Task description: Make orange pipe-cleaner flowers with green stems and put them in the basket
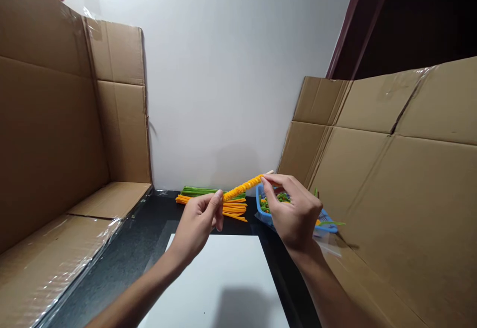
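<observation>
Between my hands, above the white board, a pale stick wrapped in a coil of orange pipe cleaner slants up to the right. My left hand pinches its lower left end between thumb and fingers. At the upper right end, the thumb and fingertips of my right hand close on the coil, and a bare bit of the stick sticks out past them. Behind my left hand lie bundles of orange pipe cleaners and green pipe cleaners, partly hidden by it.
A blue basket with green and orange pieces stands behind my right hand. The white board lies on a black tabletop. Cardboard walls rise on the left and right, with a pale wall at the back.
</observation>
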Available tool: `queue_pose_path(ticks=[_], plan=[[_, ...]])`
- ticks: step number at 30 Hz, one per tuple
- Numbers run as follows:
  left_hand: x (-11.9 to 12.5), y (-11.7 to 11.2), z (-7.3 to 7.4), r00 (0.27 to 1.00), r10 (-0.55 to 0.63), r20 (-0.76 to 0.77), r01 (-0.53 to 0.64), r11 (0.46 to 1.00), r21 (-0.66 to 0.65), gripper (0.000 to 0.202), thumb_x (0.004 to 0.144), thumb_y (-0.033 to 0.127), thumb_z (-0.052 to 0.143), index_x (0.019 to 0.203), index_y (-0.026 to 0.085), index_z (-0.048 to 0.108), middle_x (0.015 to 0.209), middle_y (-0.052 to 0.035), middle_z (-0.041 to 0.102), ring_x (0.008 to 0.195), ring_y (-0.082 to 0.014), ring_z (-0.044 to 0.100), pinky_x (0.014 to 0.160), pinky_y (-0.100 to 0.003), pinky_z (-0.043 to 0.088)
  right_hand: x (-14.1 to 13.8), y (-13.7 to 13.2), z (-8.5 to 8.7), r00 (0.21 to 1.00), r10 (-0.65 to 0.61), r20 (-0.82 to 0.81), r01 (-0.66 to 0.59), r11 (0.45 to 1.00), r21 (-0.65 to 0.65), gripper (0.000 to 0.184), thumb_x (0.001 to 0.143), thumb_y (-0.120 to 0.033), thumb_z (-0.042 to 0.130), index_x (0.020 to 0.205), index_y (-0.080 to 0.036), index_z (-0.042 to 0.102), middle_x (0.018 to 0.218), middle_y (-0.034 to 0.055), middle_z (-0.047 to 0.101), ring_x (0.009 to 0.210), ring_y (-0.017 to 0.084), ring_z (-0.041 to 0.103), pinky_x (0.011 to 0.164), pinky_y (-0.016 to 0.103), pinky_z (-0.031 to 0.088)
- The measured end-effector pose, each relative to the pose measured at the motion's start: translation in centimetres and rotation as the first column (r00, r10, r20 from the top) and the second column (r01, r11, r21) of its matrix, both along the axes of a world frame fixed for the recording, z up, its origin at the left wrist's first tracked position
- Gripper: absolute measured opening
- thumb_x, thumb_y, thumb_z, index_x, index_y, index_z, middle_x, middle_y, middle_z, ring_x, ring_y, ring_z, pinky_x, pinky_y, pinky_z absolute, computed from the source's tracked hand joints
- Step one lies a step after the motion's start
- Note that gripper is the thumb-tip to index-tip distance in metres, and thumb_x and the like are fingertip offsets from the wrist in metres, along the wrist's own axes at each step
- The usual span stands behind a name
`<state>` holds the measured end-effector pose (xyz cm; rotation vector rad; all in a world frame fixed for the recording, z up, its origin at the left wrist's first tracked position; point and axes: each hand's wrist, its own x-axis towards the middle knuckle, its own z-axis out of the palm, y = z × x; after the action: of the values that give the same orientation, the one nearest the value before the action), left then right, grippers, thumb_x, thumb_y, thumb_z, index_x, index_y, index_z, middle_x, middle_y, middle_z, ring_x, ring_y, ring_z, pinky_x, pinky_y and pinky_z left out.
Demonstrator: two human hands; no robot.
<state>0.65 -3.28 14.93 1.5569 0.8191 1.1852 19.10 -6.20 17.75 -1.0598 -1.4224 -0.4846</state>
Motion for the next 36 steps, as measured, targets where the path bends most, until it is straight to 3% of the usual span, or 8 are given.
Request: queue_pose_path(ticks=[4, 8, 13, 16, 19, 28, 33, 36], plan=[[0.3, -0.4, 0.1, 0.956, -0.126, 0.264, 0.200, 0.940, -0.275, 0.054, 0.079, 0.063, 0.067, 0.063, 0.017, 0.042, 0.048, 0.0062, 0.037, 0.046, -0.0052, 0.024, 0.047, -0.020, 0.016, -0.4, 0.2, -0.2, 0.922, 0.244, -0.299, -0.254, 0.967, 0.007, 0.007, 0.084, -0.026, 0.073, 0.090, -0.023, 0.076, 0.090, 0.0055, 0.077, 0.083, 0.023, 0.073, 0.081, 0.038, 0.061], [-0.4, -0.2, 0.7, 0.850, -0.204, 0.486, 0.445, 0.772, -0.454, 0.046, 0.088, 0.047, 0.065, 0.065, 0.017, 0.038, 0.050, 0.0087, 0.031, 0.045, -0.0034, 0.015, 0.044, -0.018, 0.013, -0.6, 0.1, 0.1, 0.728, 0.457, -0.511, -0.505, 0.861, 0.050, 0.007, 0.077, -0.025, 0.080, 0.083, -0.022, 0.077, 0.088, 0.0048, 0.079, 0.085, 0.022, 0.075, 0.084, 0.037, 0.062], [-0.2, -0.3, 0.9, 0.761, -0.129, 0.635, 0.596, 0.526, -0.607, 0.041, 0.100, 0.034, 0.046, 0.065, 0.017, 0.035, 0.051, 0.0094, 0.025, 0.040, -0.0022, 0.016, 0.041, -0.015, 0.013, -1.2, 0.7, 0.1, 0.338, 0.571, -0.748, -0.747, 0.646, 0.156, 0.016, 0.066, -0.030, 0.088, 0.077, -0.024, 0.078, 0.092, 0.0045, 0.080, 0.089, 0.023, 0.075, 0.091, 0.041, 0.061], [0.1, -0.4, 0.9, 0.762, -0.116, 0.637, 0.598, 0.502, -0.625, 0.042, 0.102, 0.033, 0.040, 0.063, 0.017, 0.034, 0.048, 0.0095, 0.023, 0.038, -0.0024, 0.017, 0.040, -0.016, 0.013, -1.3, 1.4, -0.2, 0.086, 0.535, -0.840, -0.839, 0.494, 0.229, 0.020, 0.059, -0.030, 0.092, 0.072, -0.026, 0.077, 0.092, 0.0012, 0.080, 0.091, 0.021, 0.076, 0.091, 0.037, 0.061], [-0.1, -0.2, 0.8, 0.768, -0.120, 0.629, 0.591, 0.512, -0.624, 0.044, 0.102, 0.033, 0.039, 0.061, 0.018, 0.034, 0.046, 0.0097, 0.020, 0.038, -0.0028, 0.016, 0.041, -0.016, 0.013, -1.0, 1.9, -0.5, -0.020, 0.481, -0.877, -0.876, 0.414, 0.247, 0.022, 0.056, -0.024, 0.094, 0.067, -0.026, 0.076, 0.090, -0.0013, 0.080, 0.090, 0.018, 0.076, 0.088, 0.029, 0.062], [-1.1, 0.9, 0.3, 0.750, -0.311, 0.584, 0.654, 0.479, -0.585, 0.042, 0.096, 0.032, 0.051, 0.060, 0.018, 0.033, 0.046, 0.0099, 0.020, 0.041, -0.0035, 0.012, 0.042, -0.017, 0.013, 0.6, 2.0, 0.0, -0.003, 0.466, -0.885, -0.942, 0.295, 0.159, 0.033, 0.045, -0.024, 0.097, 0.060, -0.024, 0.067, 0.079, -0.0031, 0.079, 0.073, 0.015, 0.075, 0.065, 0.022, 0.061], [-1.4, 1.7, -0.1, 0.774, -0.470, 0.425, 0.629, 0.486, -0.607, 0.050, 0.084, 0.041, 0.067, 0.058, 0.020, 0.029, 0.044, 0.0108, 0.018, 0.043, -0.0042, 0.008, 0.043, -0.018, 0.011, 2.3, 0.8, 0.6, 0.234, 0.542, -0.807, -0.968, 0.206, -0.142, 0.036, 0.043, -0.029, 0.097, 0.057, -0.022, 0.065, 0.062, -0.0015, 0.075, 0.063, 0.017, 0.074, 0.061, 0.026, 0.060], [-1.6, 2.3, -0.2, 0.815, -0.501, 0.293, 0.566, 0.575, -0.590, 0.056, 0.078, 0.048, 0.072, 0.058, 0.021, 0.027, 0.045, 0.0110, 0.018, 0.045, -0.0044, 0.007, 0.045, -0.021, 0.009, 3.5, 0.2, 0.9, 0.337, 0.597, -0.728, -0.941, 0.180, -0.288, 0.024, 0.061, -0.033, 0.091, 0.065, -0.021, 0.070, 0.067, 0.0023, 0.076, 0.066, 0.018, 0.075, 0.065, 0.029, 0.060]])
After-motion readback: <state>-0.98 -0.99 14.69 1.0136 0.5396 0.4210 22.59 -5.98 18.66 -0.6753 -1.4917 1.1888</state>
